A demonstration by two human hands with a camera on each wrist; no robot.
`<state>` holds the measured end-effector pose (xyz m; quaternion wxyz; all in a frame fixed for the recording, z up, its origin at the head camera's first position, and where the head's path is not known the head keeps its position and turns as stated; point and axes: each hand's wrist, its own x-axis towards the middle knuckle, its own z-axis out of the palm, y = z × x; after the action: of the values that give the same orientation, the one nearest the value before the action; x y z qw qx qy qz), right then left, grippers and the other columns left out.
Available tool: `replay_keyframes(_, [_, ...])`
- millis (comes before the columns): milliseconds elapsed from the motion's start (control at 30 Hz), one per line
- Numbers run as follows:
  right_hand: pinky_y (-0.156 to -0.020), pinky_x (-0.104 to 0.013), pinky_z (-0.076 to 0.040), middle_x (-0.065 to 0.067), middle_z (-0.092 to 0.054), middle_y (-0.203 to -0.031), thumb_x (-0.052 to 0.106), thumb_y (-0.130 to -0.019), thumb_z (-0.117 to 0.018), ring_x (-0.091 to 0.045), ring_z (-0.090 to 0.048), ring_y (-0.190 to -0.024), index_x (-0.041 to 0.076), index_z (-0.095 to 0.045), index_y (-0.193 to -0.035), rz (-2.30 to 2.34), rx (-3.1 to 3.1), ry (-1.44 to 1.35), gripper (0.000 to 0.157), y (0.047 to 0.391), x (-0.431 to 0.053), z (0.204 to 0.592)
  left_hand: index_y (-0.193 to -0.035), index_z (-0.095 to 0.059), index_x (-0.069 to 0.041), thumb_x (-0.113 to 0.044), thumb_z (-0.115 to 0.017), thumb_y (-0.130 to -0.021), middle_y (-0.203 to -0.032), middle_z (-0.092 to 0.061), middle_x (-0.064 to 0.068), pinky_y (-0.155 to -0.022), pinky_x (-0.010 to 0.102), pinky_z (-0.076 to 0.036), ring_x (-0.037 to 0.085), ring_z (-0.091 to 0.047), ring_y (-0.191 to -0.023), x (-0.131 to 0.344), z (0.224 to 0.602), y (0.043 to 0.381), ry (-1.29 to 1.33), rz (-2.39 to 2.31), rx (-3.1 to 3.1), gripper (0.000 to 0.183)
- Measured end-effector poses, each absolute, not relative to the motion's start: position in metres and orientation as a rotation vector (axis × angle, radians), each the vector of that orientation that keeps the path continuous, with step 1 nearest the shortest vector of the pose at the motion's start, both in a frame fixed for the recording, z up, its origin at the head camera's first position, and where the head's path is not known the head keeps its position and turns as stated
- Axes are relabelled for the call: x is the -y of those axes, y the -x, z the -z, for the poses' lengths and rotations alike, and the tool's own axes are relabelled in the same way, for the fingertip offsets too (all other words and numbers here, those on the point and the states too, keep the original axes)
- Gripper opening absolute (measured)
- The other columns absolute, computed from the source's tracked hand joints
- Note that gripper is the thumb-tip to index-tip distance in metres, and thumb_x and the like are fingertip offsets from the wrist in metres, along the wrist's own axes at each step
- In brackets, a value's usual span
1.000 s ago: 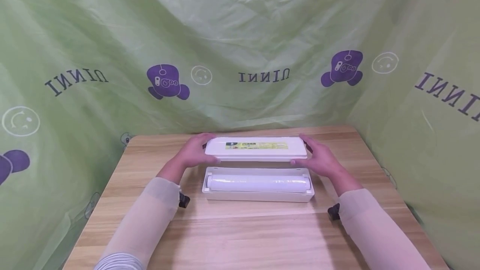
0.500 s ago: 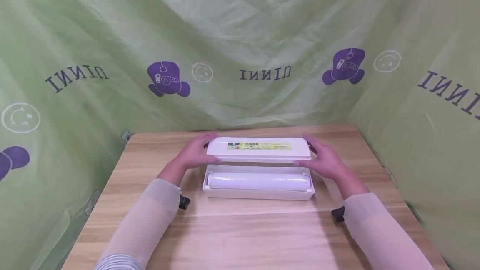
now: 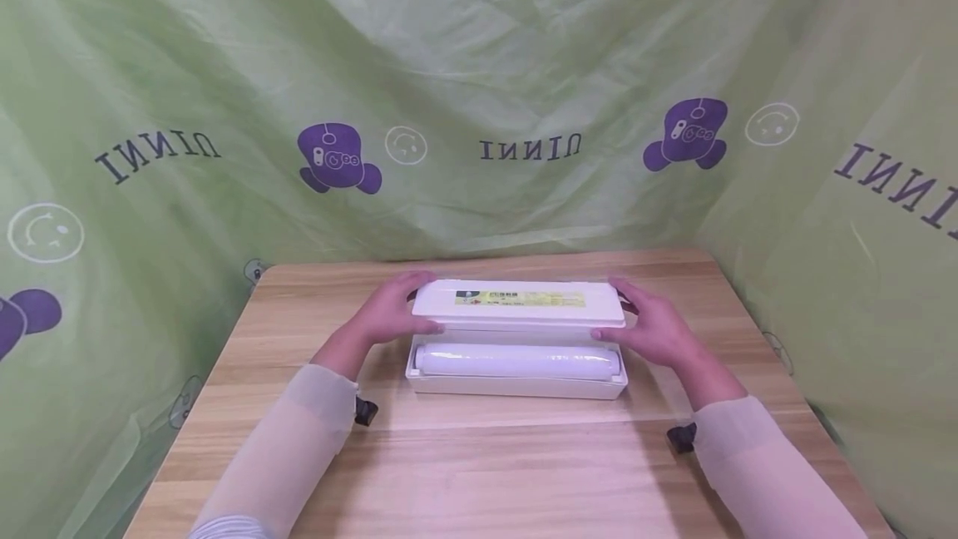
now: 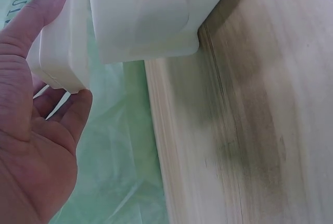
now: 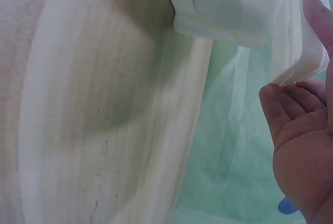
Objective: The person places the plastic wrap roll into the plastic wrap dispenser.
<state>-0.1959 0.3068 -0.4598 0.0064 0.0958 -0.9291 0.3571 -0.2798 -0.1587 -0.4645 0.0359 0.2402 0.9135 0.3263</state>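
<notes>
A white lid (image 3: 516, 314) with a yellow label is held level between both hands, just above and behind the cling film box (image 3: 516, 388). My left hand (image 3: 389, 308) grips its left end, thumb on the front edge and fingers behind. At the other end my right hand (image 3: 649, 323) holds it the same way. Inside the box lies a shiny white roll of cling film (image 3: 516, 362). The lid overlaps the box's back rim in the head view. In the left wrist view, a gap shows between the lid (image 4: 60, 41) and the box's end wall (image 4: 161, 18).
The box stands on a wood-grain table (image 3: 494, 472), toward its far half. A green curtain (image 3: 449, 215) with purple figures hangs behind and at both sides. Small black wrist cameras (image 3: 366, 412) sit under the sleeves.
Both hands have brought the lid lower and slightly nearer, so it now covers the box's back rim in the head view. The box has stayed in place.
</notes>
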Motion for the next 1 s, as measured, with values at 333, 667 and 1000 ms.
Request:
replay_keyframes(333, [-0.111,-0.061,-0.044,-0.027,-0.042,-0.158,0.063,-0.076,-0.085,-0.047,-0.054,-0.133,0.006,-0.033,-0.162,-1.097,2.931,-0.28,0.115,0.184,-0.306,0.461,-0.153,-0.052,-0.015,-0.058,-0.093,-0.066,-0.159,-0.046,0.008,-0.122,0.056,-0.03,0.034,-0.039,-0.148,0.158,0.466,0.269,-0.725,-1.016,-2.807,0.106])
replay_keyframes(667, [-0.11,-0.06,-0.046,-0.025,-0.043,-0.158,0.063,-0.074,-0.086,-0.046,-0.055,-0.133,0.008,-0.035,-0.162,-1.092,2.94,-0.252,0.115,0.175,-0.305,0.465,-0.151,-0.054,-0.016,-0.058,-0.094,-0.065,-0.159,-0.048,0.007,-0.121,0.056,-0.032,0.033,-0.04,-0.147,0.16,0.474,0.258,-0.719,-1.066,-2.79,0.104])
replay_keyframes(1000, [-0.109,-0.061,-0.046,-0.026,-0.044,-0.157,0.064,-0.074,-0.086,-0.046,-0.055,-0.132,0.004,-0.036,-0.16,-1.121,2.934,-0.284,0.117,0.166,-0.305,0.469,-0.153,-0.052,-0.012,-0.058,-0.094,-0.065,-0.158,-0.048,0.009,-0.12,0.056,-0.035,0.035,-0.043,-0.145,0.161,0.475,0.246,-0.717,-1.063,-2.786,0.108])
